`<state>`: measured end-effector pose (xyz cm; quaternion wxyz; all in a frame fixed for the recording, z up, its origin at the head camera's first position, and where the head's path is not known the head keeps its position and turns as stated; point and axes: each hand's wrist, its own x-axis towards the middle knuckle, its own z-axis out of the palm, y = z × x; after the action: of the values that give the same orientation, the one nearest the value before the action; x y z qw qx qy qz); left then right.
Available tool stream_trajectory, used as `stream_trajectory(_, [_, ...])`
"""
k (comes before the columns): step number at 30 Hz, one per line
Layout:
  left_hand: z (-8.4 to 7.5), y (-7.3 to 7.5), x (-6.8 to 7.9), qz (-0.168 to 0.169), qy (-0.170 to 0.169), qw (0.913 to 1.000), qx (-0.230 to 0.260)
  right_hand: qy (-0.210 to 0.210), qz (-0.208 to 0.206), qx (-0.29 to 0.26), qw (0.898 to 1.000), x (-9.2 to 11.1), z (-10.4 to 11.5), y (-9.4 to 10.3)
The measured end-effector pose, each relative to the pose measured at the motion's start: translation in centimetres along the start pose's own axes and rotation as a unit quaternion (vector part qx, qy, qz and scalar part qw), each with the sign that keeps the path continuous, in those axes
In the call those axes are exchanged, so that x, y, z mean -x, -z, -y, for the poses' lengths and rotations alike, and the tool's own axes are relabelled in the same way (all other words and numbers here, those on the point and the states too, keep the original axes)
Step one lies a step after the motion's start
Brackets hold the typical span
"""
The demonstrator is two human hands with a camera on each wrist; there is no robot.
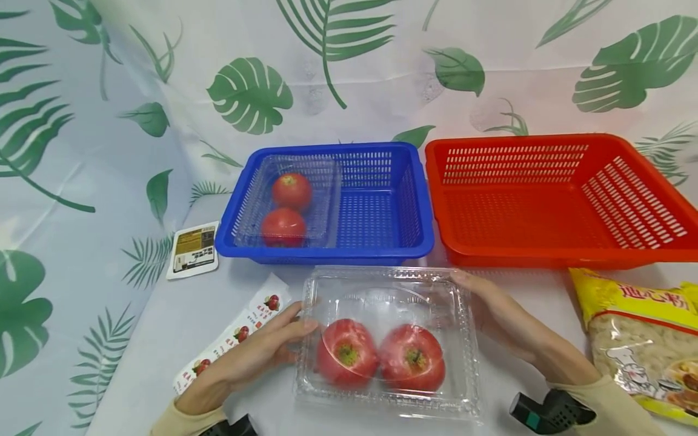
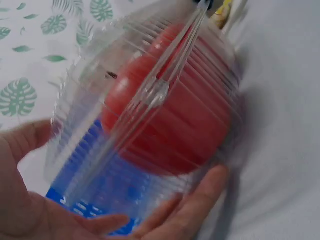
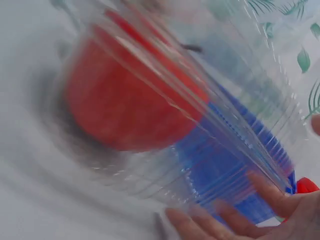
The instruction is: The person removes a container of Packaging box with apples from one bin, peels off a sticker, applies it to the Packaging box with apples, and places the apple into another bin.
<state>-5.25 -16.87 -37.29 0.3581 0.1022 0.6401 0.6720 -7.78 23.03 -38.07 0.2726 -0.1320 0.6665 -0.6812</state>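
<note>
A clear plastic clamshell box with two red apples inside is held between both hands in front of the blue basket. My left hand grips its left side, thumb at the upper edge and fingers lower down, as the left wrist view also shows around the box. At the far right corner and side, my right hand grips it, with fingertips along the plastic in the right wrist view. The lid lies over the apples. Part of the right fingers is hidden behind the box.
A blue basket holds another clear box with two apples. Beside it stands a red basket. A yellow-topped food bag lies at right. A strip of fruit stickers and a small printed packet lie at left.
</note>
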Motion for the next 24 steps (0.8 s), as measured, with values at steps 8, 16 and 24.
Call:
stream_trajectory(8, [-0.8,0.2,-0.3,-0.026,0.022,0.9993,-0.013,-0.008,-0.072,0.035,0.997,0.3,-0.1,-0.1])
stream_trajectory(16, [-1.0,-0.3,-1.0,-0.046,0.039,0.9979,-0.026,-0.024,-0.103,0.027,0.994,-0.2,-0.3,-0.5])
stream_trajectory(24, [-1.4,-0.5,-1.6,-0.059,0.043,0.9963,-0.047,-0.014,-0.11,0.032,0.993,-0.2,-0.5,-0.1])
